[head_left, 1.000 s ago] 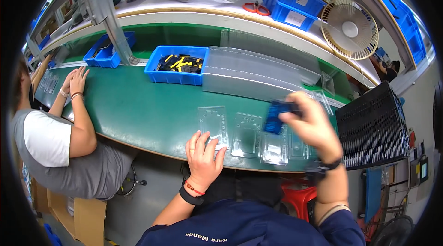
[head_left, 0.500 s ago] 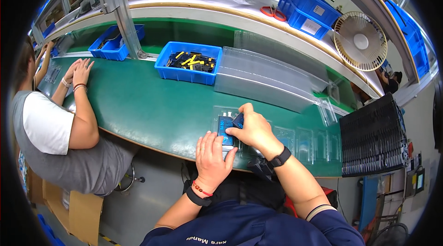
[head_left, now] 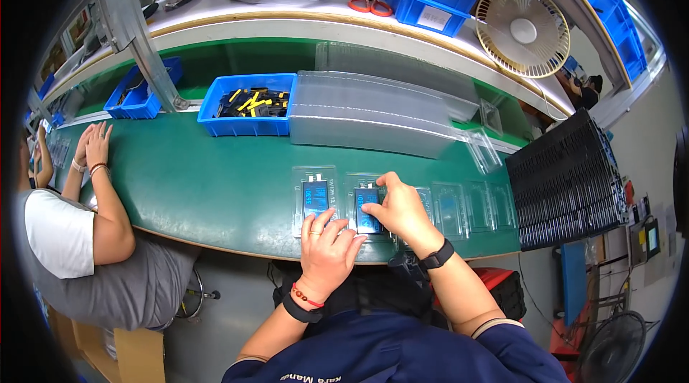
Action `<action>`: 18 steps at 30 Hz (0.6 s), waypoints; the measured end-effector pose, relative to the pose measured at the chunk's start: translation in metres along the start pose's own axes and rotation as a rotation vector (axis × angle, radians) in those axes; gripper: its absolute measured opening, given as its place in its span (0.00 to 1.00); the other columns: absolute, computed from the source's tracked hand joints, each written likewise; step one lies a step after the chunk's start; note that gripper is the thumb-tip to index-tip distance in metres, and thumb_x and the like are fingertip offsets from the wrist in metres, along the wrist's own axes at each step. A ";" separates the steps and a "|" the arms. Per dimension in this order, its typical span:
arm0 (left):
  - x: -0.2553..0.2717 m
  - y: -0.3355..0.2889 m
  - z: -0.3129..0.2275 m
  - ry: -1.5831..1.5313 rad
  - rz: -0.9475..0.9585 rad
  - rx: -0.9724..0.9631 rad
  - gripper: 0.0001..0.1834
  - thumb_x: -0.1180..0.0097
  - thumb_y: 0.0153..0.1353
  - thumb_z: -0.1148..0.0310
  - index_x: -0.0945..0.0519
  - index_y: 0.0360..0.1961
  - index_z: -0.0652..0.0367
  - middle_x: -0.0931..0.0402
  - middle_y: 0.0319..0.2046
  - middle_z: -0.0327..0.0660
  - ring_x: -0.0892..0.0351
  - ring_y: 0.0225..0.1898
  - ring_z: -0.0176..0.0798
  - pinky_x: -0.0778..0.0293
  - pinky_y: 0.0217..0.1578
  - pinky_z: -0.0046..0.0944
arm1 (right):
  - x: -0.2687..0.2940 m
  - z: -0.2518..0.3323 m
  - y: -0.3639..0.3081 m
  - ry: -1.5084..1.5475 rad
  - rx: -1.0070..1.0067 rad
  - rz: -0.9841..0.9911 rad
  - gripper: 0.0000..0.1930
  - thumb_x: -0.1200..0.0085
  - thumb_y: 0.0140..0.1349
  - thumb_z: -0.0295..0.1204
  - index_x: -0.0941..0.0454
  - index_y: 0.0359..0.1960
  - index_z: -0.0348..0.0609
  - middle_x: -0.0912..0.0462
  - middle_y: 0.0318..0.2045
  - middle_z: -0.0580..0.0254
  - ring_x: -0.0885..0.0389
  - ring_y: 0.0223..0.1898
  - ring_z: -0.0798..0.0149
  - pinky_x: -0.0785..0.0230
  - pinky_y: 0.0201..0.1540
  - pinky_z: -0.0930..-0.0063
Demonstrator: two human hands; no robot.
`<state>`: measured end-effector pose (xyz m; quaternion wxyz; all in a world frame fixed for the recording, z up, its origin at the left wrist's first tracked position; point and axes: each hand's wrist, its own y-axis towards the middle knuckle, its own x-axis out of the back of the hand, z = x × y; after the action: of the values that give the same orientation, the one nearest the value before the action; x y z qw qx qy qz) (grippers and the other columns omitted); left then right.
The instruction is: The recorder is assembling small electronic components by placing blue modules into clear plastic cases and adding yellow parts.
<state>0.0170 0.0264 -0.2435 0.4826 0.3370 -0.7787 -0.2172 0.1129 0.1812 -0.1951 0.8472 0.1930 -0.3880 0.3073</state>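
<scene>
Two flat, dark blue battery cells with pale tabs lie side by side in clear plastic blister trays on the green bench. The left battery cell [head_left: 315, 197] lies in the left blister tray [head_left: 298, 180]. My left hand [head_left: 326, 248] is open, its fingers spread over the lower edge of that tray. Over the right battery cell [head_left: 367, 219] is my right hand [head_left: 403, 216], with the thumb on its face and the index finger by its upper right corner. That cell sits in the second blister tray [head_left: 352, 185].
More clear blister trays [head_left: 450, 214] run rightward to a tall stack of black trays [head_left: 563, 178]. Behind stand a blue bin [head_left: 247, 127] of black and yellow pieces and a long clear plastic stack [head_left: 373, 114]. A co-worker [head_left: 64, 232] sits at left; a fan [head_left: 524, 30] stands back right.
My right hand has lowered its battery cell from a tilted position above the left cell into the tray on the right. The left cell is now uncovered. The whole view has shifted.
</scene>
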 end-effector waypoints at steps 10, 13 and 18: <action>0.009 0.007 -0.002 -0.002 0.088 -0.091 0.15 0.31 0.49 0.65 0.18 0.35 0.60 0.23 0.45 0.48 0.29 0.57 0.58 0.35 0.56 0.59 | 0.176 0.003 -0.070 -0.225 -0.106 -0.440 0.25 0.33 0.54 0.40 0.27 0.48 0.38 0.20 0.23 0.53 0.18 0.26 0.47 0.26 0.33 0.57; 0.006 0.016 -0.016 0.000 0.129 -0.168 0.18 0.31 0.49 0.64 0.19 0.40 0.61 0.24 0.49 0.49 0.31 0.59 0.61 0.37 0.59 0.59 | 0.278 -0.015 -0.116 -0.411 -0.128 -0.759 0.18 0.35 0.55 0.36 0.23 0.41 0.37 0.22 0.24 0.54 0.20 0.28 0.51 0.27 0.33 0.61; -0.005 0.032 -0.027 -0.068 0.136 -0.304 0.18 0.34 0.54 0.63 0.20 0.43 0.61 0.25 0.49 0.54 0.29 0.56 0.62 0.33 0.57 0.58 | 0.415 -0.052 -0.140 -0.736 -0.430 -0.838 0.18 0.37 0.57 0.38 0.21 0.41 0.35 0.17 0.33 0.47 0.17 0.40 0.49 0.26 0.44 0.59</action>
<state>0.0328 0.0512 -0.2136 0.5149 0.1989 -0.7739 -0.3106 0.4463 0.2608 0.0819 0.7263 0.2477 -0.6003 -0.2255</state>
